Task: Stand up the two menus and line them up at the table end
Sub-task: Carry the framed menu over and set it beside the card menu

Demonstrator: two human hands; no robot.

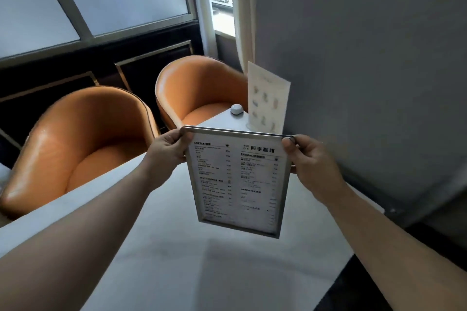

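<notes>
Metal-framed menu (238, 182) is held clear above the white table (156, 247), long axis close to upright, printed face toward the wearer. Left hand (168, 148) is clamped on its upper left corner; right hand (309, 159) is clamped on its upper right corner, thumbs on the front. Lower edge hangs free; no contact with the table noted.

Second menu (268, 101), a pale card with small drink pictures, already stands upright at the far end of the table, against the grey wall (366, 70). A small white call button (236, 109) sits just left of it. Two orange chairs (83, 149) stand along the table's left side.

Relative to the standing menu, the held one lies nearer the wearer and slightly left. Judgement: one menu placed, one in hand. The coming move runs forward and down toward the standing menu; the right hand is on the nearer side. Risk: striking the standing card or the button on approach.
</notes>
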